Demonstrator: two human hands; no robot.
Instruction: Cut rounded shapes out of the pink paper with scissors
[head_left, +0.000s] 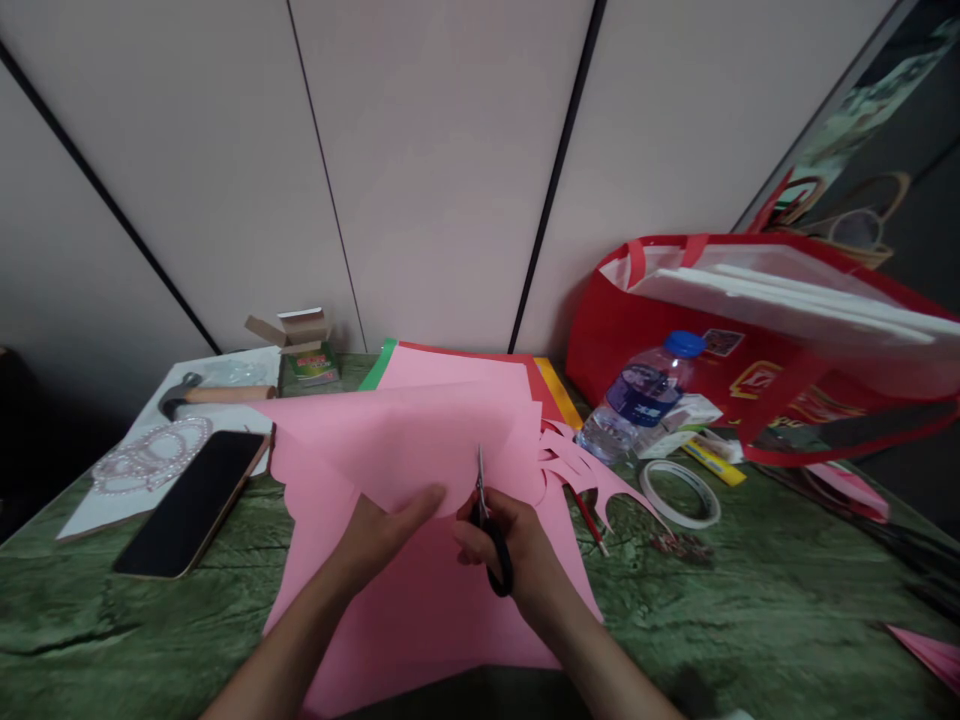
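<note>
In left hand: pink sheet | in right hand: scissors

Paper sheet flanked: phone and hammer set to its left, bottle and tape roll right, bag right-rear.

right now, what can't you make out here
Left hand, head view: most fingers, hidden by the pink paper.
White boards, head view: lower parts, hidden by the red bag's front.
Bottle, head view: label's small print, blurred.
Pink piece, head view: far end, cut off by the right edge.
</note>
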